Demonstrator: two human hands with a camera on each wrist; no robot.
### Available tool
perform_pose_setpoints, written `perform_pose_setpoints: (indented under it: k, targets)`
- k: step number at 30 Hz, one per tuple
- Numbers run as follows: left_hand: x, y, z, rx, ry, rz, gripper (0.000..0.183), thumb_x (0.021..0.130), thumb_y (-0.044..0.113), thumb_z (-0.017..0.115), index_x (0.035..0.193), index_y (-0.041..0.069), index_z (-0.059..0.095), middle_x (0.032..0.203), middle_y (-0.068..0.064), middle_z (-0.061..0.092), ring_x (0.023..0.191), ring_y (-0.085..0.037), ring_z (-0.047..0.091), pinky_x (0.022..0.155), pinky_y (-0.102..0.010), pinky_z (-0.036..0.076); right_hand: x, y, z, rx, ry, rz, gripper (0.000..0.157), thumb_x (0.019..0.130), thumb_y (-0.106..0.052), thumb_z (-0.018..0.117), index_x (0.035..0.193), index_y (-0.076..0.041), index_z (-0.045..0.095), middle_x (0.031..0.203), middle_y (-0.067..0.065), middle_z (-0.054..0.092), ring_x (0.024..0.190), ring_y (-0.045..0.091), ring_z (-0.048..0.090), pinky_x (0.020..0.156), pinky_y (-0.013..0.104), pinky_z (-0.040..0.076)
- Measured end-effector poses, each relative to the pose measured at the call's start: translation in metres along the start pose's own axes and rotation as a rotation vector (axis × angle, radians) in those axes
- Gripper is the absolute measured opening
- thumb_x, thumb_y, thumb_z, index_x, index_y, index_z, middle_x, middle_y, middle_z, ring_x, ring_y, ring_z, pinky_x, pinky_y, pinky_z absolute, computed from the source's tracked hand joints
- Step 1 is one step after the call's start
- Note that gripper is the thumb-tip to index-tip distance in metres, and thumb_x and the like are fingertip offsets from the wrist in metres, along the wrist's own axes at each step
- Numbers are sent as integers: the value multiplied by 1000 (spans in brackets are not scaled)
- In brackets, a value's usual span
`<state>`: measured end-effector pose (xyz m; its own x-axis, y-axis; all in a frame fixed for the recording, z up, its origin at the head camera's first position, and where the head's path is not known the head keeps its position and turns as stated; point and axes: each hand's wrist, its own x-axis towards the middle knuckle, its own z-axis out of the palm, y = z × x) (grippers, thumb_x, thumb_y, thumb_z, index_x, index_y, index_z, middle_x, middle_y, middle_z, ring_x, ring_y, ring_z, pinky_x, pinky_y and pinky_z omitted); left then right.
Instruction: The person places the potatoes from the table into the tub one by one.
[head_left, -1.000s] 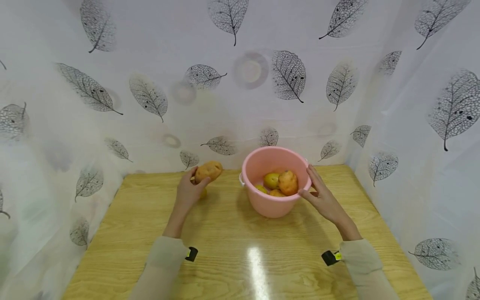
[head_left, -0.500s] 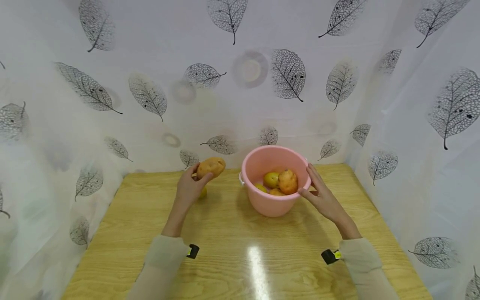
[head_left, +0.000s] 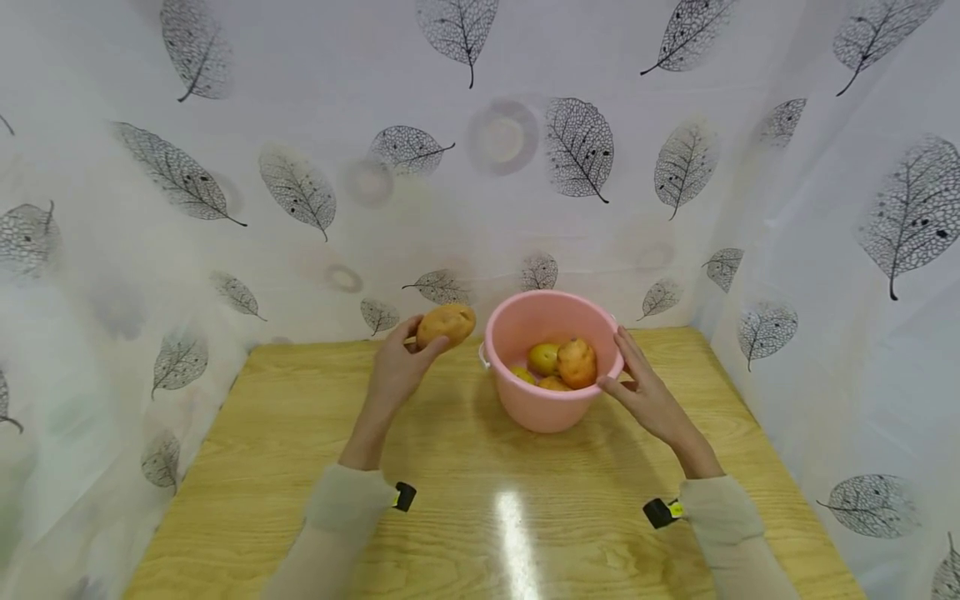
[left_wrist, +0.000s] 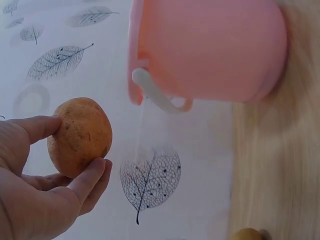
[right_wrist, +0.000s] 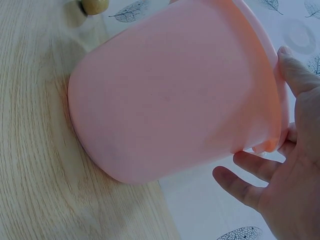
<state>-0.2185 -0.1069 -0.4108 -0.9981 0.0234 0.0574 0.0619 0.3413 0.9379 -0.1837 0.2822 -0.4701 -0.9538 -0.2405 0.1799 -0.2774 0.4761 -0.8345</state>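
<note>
My left hand (head_left: 399,364) pinches a brown potato (head_left: 447,325) between thumb and fingers, raised above the table to the left of the bucket. In the left wrist view that potato (left_wrist: 81,137) is gripped from its left side, below the bucket's white handle (left_wrist: 156,92). The pink bucket (head_left: 543,412) stands upright on the table. Inside lie a large brown potato (head_left: 577,363), a yellow oval piece (head_left: 543,359) and others partly hidden by the rim. My right hand (head_left: 651,400) holds the bucket's right rim, thumb and fingers spread along it.
The wooden table (head_left: 450,517) reaches back to a white curtain (head_left: 315,275) with leaf prints, which also hangs along both sides. A yellowish round piece (right_wrist: 95,6) rests on the table; my left hand hides it in the head view.
My left hand has carried the potato up and to the right, closer to the bucket. The right hand and the bucket have stayed put.
</note>
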Motion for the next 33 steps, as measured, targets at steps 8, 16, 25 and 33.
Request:
perform_pose_setpoints:
  k: [8,16,25,33]
  targets:
    - [1,15,24,-33,-26,46,71,94,37,78,150,3,50,139,-16,59,115,-31,65,87,-39,61,0,-1,1,4,3,0,80,106,-21,61,167,-13,8,173,5,-3,150,43,30,105,26,45]
    - [4,27,51,-32,-45,87,69,94,32,79,149,2,51,133,-16,62,106,-28,67,81,-34,61,0,0,1,0,3,-5,81,106,-21,60,167,-15,8,173,5,-3,149,42,32,104,25,45]
    - [12,38,78,-1,-80,101,60,94,28,79,143,2,57,133,-16,63,115,-27,64,96,-36,58,0,0,1,43,2,-17,81,106,-18,61,167,-15,8,173,5,-4,150,45,28,110,63,41]
    - [15,40,94,29,-117,99,60,95,25,78,145,1,56,131,-16,65,117,-26,65,96,-35,58,0,1,1,57,3,-12,81,106,-18,61,167,-16,8,173,5,-4,150,45,26,111,65,39]
